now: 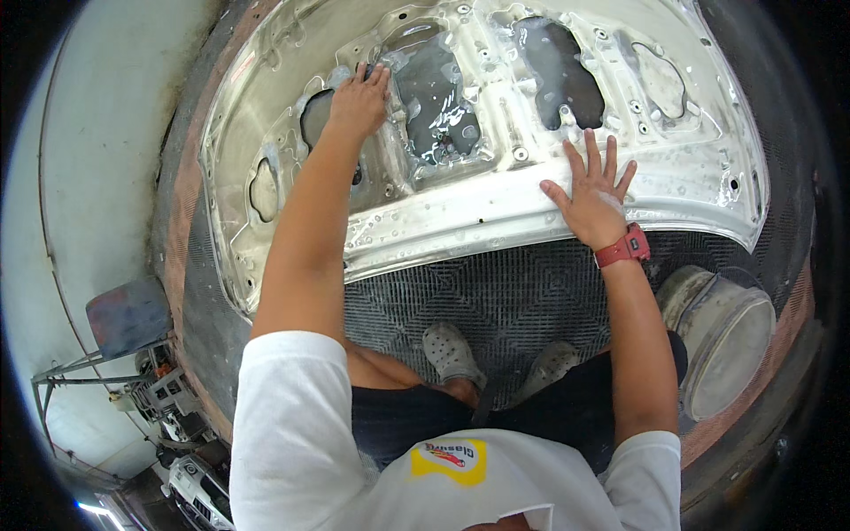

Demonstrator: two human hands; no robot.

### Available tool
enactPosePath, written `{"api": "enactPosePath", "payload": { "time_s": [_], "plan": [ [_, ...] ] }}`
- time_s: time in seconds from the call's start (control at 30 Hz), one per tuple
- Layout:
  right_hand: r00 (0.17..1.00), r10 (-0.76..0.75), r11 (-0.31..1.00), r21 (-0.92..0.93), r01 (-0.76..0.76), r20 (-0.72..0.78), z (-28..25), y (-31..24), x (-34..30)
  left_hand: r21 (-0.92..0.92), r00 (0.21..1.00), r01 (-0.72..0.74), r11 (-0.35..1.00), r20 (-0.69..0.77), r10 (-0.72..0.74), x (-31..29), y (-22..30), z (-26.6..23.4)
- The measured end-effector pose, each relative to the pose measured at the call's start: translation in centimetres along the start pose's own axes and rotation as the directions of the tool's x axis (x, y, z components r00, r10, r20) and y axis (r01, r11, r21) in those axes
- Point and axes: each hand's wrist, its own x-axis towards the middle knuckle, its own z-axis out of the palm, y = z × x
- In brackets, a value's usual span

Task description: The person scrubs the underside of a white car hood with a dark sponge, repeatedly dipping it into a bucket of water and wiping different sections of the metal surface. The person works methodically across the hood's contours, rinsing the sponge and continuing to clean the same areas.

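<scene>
A cream-white car hood [416, 212] lies with its ribbed inner side up in front of me, wet and soapy in places. My left hand [359, 102] reaches to a rib left of the hood's middle. Its fingers press down on a small dark thing that shows between them, too hidden to name. My right hand [598, 195] lies flat near the hood's front edge, right of the middle. Its fingers are spread and hold nothing, and whitish residue marks its back. A red watch [622, 247] circles that wrist.
Beneath the hood, black ribbed matting [522, 274] covers the floor. A large pale round drum [730, 354] stands by my right leg. At the left are a wall [97, 177], a metal stand [66, 380] with a dark panel [131, 317], and a white vehicle [199, 491].
</scene>
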Motion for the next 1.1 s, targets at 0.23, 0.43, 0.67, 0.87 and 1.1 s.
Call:
{"api": "enactPosePath", "payload": {
  "time_s": [0.23,0.43,0.67,0.87,1.1],
  "plan": [
    [0.997,0.066,0.998,-0.028,-0.065,0.043,0.1,1.6,0.0,-0.259,0.987,-0.16,0.953,-0.026,0.159,-10.4,7.5,-2.2],
    [0.999,0.04,0.999,-0.032,-0.04,0.006,-0.1,1.5,0.2,-0.309,0.941,-0.116,0.944,0.27,0.204,-10.1,6.3,-7.9],
    [0.999,0.029,1.0,-0.008,-0.028,0.046,-0.3,1.2,0.1,-0.259,0.992,-0.037,0.965,0.108,0.067,-13.1,11.8,-4.6],
    [0.996,0.037,0.999,0.007,-0.037,0.076,-0.9,1.2,0.2,-0.634,0.987,0.115,0.765,0.162,-0.014,-11.6,18.3,-8.6],
    [0.995,0.025,1.0,0.001,-0.026,0.093,-0.5,1.0,-0.5,-0.361,0.98,0.18,0.915,0.145,-0.135,-14.3,17.0,-7.2]
  ]
}}
